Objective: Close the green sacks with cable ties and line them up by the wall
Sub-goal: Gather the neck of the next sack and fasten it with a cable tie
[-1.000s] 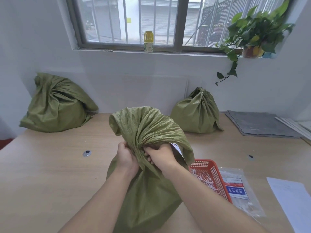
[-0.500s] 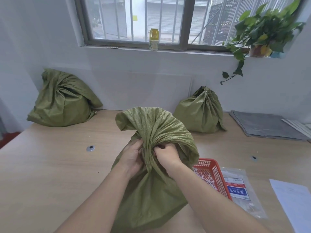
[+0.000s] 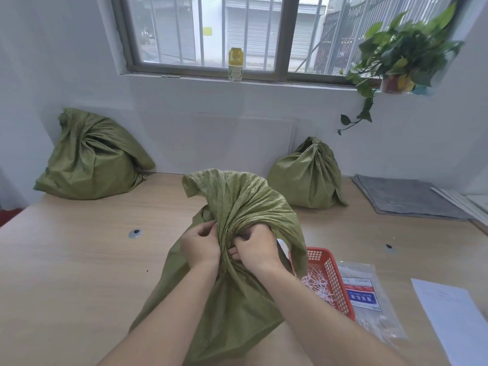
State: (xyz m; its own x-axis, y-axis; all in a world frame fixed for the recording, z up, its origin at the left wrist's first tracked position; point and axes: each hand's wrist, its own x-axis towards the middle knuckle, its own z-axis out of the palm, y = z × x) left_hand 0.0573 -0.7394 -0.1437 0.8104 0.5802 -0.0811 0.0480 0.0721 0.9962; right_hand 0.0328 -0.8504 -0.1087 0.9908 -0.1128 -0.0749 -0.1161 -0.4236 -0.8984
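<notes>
At table [image 3: 79, 273] centre | left hand [image 3: 200, 247] and right hand [image 3: 257, 248] grip sack [image 3: 237, 313] neck | packet [image 3: 369, 310] label unreadable

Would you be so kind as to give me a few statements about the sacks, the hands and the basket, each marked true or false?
1. The left hand and right hand both grip the gathered neck of the near sack. True.
2. All three sacks are lined up at the back. False: only the left sack and right sack sit by the wall; the near sack is out on the table.
3. The red basket holds white ties. True.
4. The basket lies left of the near sack. False: it lies on its right.
5. A yellow bottle stands on the sill. True.
</notes>
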